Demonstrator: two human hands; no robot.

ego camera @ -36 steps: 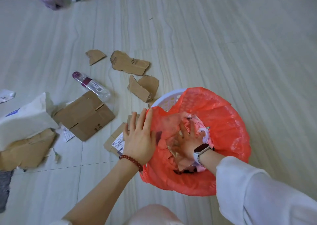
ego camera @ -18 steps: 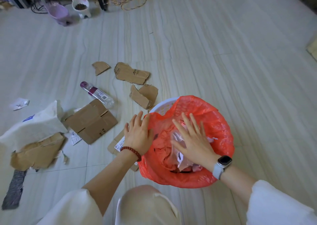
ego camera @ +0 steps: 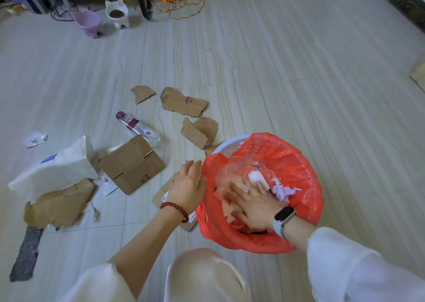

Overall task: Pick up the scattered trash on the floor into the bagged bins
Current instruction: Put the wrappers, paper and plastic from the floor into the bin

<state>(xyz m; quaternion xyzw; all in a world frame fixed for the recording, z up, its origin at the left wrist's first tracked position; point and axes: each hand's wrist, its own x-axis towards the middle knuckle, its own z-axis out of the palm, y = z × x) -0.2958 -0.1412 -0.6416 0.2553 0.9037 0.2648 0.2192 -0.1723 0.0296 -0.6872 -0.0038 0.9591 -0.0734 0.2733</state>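
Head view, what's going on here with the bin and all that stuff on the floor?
A person is pressing trash down inside the red-bagged bin with the right hand, fingers spread flat on paper and plastic scraps. The left hand rests open against the bag's outer edge, steadying it. Plenty remains on the floor: a plastic bottle, a flattened cardboard box, torn cardboard pieces and a white bag.
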